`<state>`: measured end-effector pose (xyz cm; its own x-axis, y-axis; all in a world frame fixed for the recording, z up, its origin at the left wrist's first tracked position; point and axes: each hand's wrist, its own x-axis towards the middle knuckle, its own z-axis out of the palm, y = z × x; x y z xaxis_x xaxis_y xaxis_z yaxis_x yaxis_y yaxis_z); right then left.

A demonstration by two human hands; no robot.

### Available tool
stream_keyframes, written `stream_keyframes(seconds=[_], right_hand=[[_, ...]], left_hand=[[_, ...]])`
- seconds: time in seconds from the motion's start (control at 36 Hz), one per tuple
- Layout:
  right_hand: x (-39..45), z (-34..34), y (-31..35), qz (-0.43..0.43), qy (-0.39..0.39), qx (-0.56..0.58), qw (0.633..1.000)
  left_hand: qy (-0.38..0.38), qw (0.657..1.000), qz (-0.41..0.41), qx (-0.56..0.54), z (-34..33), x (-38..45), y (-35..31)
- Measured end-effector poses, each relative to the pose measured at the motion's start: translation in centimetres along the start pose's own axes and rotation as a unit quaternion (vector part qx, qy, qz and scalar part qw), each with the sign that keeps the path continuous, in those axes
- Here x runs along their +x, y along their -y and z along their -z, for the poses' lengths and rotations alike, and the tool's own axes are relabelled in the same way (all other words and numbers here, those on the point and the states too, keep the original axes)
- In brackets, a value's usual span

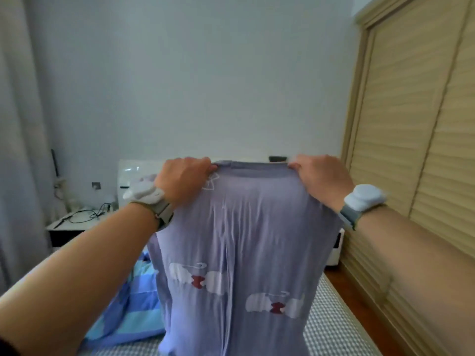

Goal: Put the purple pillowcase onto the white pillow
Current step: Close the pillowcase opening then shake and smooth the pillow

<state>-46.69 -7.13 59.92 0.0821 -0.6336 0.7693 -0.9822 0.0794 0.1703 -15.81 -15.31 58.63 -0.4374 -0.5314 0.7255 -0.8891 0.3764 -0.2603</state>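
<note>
gripping the pillowcase [239,242] by its top corners, left hand [180,178] and right hand [321,179] both pinching cloth, holding it upright above the bed [334,330]. bulging as if the pillow were already inside, though not showing. risking a slipped corner while shaking, the filling sagging unevenly, or the hem dragging across the striped quilt [133,299].

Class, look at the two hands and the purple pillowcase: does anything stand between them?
Nothing does. The left hand and the right hand each grip a top corner of the purple pillowcase, which hangs over the bed.
</note>
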Motion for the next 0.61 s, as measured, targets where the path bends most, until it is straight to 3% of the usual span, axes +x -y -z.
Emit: stream_keyframes(seconds=[0.06,0.11,0.14,0.19,0.22,0.25,0.33,0.36,0.5,0.56,0.61], right_hand=[[0.3,2.1,1.1,-0.060,-0.138,0.036,0.988],[-0.8,1.2,4.0,-0.114,-0.176,0.056,0.976],[-1.2,-0.2,5.7,-0.088,-0.109,0.047,0.989],[-2.0,-3.4,8.7,0.019,0.100,0.018,0.995],[-2.2,-4.2,10.0,0.025,0.145,0.042,0.988],[-1.1,-4.7,10.4,0.014,0.135,0.067,0.989],[-1.6,-6.5,12.4,-0.003,0.074,0.109,0.991],[-1.9,-7.1,12.4,-0.004,0.088,0.114,0.990],[-1.6,-6.5,16.1,0.104,0.136,0.210,0.963],[-2.1,-6.4,16.9,0.196,0.138,0.184,0.953],[-3.3,-7.6,16.8,0.244,0.137,0.113,0.953]], left_hand=[[-0.115,0.993,0.024,-0.033,2.3,-0.6,1.1],[-0.173,0.984,0.026,-0.041,2.2,-2.4,2.9],[-0.142,0.989,0.013,-0.026,1.2,-3.3,3.7],[0.078,0.995,-0.040,0.056,-1.6,-6.2,5.5],[0.159,0.982,-0.061,0.087,-3.0,-8.3,6.0],[0.187,0.975,-0.063,0.106,-3.9,-9.4,7.0],[0.147,0.986,0.013,0.075,-3.0,-11.2,8.4],[0.118,0.990,0.003,0.076,-2.4,-10.3,8.6],[0.139,0.982,0.035,0.126,2.1,-11.2,12.2],[0.179,0.976,0.056,0.115,3.9,-11.5,12.6],[0.266,0.961,0.026,0.078,5.4,-11.5,11.8]])
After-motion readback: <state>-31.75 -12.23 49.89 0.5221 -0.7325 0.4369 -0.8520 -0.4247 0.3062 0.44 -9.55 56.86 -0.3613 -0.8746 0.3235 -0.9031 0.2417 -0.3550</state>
